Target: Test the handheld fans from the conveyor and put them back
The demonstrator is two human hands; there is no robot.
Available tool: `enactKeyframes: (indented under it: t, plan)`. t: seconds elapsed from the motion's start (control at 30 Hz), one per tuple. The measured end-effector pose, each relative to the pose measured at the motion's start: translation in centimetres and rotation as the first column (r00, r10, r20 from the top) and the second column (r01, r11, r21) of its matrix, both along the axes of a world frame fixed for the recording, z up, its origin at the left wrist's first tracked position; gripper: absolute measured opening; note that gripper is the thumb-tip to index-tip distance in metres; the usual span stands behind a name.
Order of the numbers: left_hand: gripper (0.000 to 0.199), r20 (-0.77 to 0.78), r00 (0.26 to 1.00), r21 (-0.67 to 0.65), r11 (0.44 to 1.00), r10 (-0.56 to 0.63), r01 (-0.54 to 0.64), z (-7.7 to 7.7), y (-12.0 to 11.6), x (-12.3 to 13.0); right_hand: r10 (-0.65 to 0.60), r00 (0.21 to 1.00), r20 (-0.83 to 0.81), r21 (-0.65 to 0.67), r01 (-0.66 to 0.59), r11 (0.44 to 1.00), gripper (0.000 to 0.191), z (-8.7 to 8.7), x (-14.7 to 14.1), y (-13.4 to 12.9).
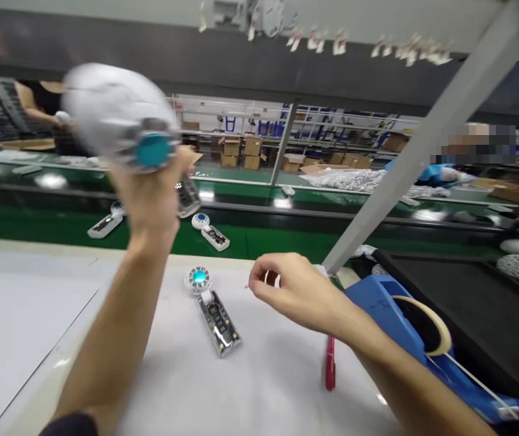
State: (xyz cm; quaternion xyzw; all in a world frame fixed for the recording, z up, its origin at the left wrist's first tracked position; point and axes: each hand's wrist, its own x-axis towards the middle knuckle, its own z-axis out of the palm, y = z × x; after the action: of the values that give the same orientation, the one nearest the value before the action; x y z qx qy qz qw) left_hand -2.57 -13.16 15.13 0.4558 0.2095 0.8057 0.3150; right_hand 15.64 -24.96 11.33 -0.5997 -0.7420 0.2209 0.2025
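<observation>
My left hand (pixel 148 194) is raised over the far edge of the table, its fingers closed around a handheld fan. The fan's white round head (pixel 118 109) with a teal centre is blurred by motion, and a clear handle (pixel 189 198) shows behind the hand. Above the table, my right hand (pixel 286 284) has thumb and forefinger pinched together. A tiny pinkish bit shows at its fingertips, too small to name. Between my arms another handheld fan (pixel 219 324) lies on the white table, its teal-centred head away from me and its circuit board showing through the clear handle.
Beyond the table, a green conveyor (pixel 250 242) carries a white fan (pixel 215 237) and another fan (pixel 105 225). A red pen (pixel 330 365) lies under my right forearm, beside a blue tape dispenser (pixel 377 303). A slanted metal post (pixel 390 175) rises at right. A person (pixel 43 109) stands across the line.
</observation>
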Motion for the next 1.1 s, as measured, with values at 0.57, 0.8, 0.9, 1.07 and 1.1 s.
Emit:
enactKeyframes:
  t: [0.57, 0.8, 0.9, 1.07, 1.1]
  plan:
    - [0.028, -0.449, 0.774, -0.753, 0.656, -0.448, -0.057, -14.4, 12.5, 11.9, 0.309, 0.949, 0.065, -0.369, -0.265, 0.891, 0.018, -6.7, -3.0, 1.4]
    - [0.032, -0.466, 0.742, -0.775, 0.627, -0.482, -0.079, -15.6, 13.5, 12.7, 0.227, 0.939, 0.26, -0.369, -0.121, 0.922, 0.032, -6.0, -3.3, 1.9]
    - [0.031, -0.479, 0.725, -0.776, 0.624, -0.495, -0.087, -15.9, 13.3, 13.0, 0.199, 0.975, 0.095, -0.52, -0.122, 0.845, 0.025, -6.7, -2.3, 2.4]
    - [0.039, -0.549, 0.716, -0.755, 0.623, -0.432, -0.202, -15.6, 13.2, 12.5, 0.099, 0.989, -0.11, -0.58, -0.145, 0.802, 0.026, -7.9, 0.3, 2.3]
    - [0.041, -0.571, 0.708, -0.75, 0.614, -0.415, -0.245, -15.5, 13.2, 12.4, 0.085, 0.994, -0.068, -0.525, -0.108, 0.844, 0.03, -7.8, 0.8, 2.0]
